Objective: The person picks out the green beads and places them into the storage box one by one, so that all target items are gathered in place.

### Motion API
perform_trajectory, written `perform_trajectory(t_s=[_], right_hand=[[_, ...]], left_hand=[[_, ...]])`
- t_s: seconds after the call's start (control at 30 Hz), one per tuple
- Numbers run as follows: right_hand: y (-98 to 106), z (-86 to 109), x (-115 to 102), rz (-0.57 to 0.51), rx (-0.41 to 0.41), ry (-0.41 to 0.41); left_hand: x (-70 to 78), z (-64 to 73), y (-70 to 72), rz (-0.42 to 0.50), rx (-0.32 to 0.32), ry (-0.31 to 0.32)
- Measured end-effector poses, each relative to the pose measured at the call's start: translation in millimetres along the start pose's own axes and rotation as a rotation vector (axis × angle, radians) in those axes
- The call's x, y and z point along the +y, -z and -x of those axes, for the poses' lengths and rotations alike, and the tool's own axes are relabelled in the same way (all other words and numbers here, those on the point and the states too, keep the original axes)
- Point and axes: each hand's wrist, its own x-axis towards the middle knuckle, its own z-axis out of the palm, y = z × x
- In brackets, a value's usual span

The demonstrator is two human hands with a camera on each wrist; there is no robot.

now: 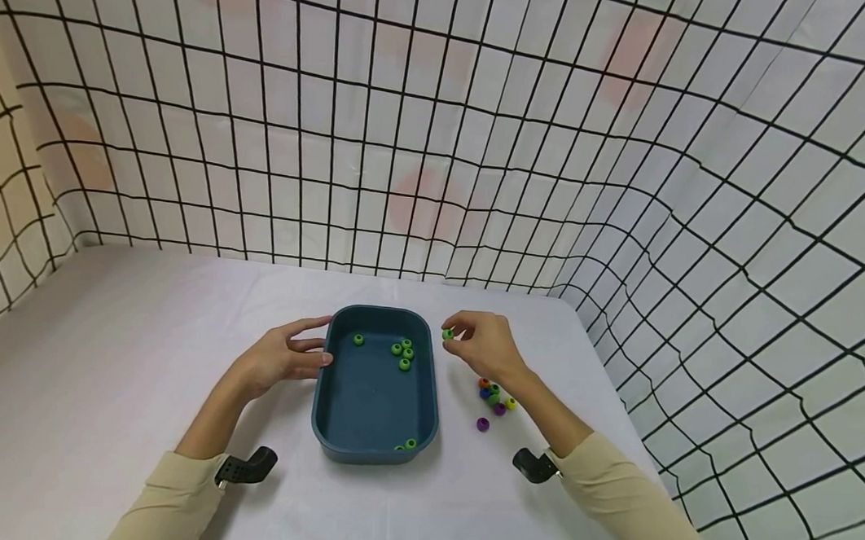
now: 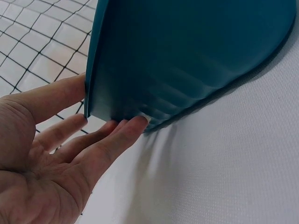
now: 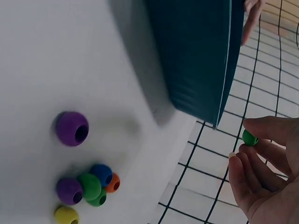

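Observation:
A dark blue plastic tray (image 1: 367,405) lies on the table with several green beads (image 1: 405,365) inside it. My left hand (image 1: 288,356) holds the tray's left side; in the left wrist view the thumb is at the rim (image 2: 88,93) and fingers touch the outer wall. Beyond the tray's right edge, my right hand (image 1: 489,346) pinches a green bead (image 3: 250,137) between thumb and fingertip, above the table. Below that hand lies a loose cluster of beads: purple (image 3: 72,128), blue (image 3: 101,174), green (image 3: 89,186), orange (image 3: 113,183) and yellow (image 3: 66,215).
White cloth covers the table (image 1: 142,353). Black wire mesh (image 1: 403,130) stands along the back and both sides, with pale sheeting behind it. A small black device (image 1: 248,466) is strapped to the left wrist, and another (image 1: 534,466) to the right.

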Motion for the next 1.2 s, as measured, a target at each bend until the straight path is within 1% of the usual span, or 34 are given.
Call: perform_trajectory(t_s=[0.17, 0.47, 0.7, 0.83, 0.93, 1.2], right_hand=[[-8, -3.2, -9, -0.006, -0.001, 0.018], [-18, -1.1, -20, -0.038, -0.039, 0.06], [-27, 2.5, -23, -0.073, -0.089, 0.037], [-30, 4.4, -25, -0.095, -0.116, 0.029], [-32, 5.4, -26, -0.103, -0.12, 0.031], [-36, 7.2, -24, -0.098, -0.122, 0.023]], left_hand=[[-0.8, 0.2, 0.9, 0.001, -0.002, -0.006], [-3.6, -1.4, -0.5, -0.019, 0.003, 0.003], [-2.5, -0.7, 1.2, -0.003, -0.007, -0.012], [-2.2, -0.7, 1.9, -0.009, -0.01, -0.016], [-2.4, -0.8, 1.5, -0.009, -0.003, -0.01], [-1.5, -0.2, 1.2, -0.012, -0.009, -0.013]])
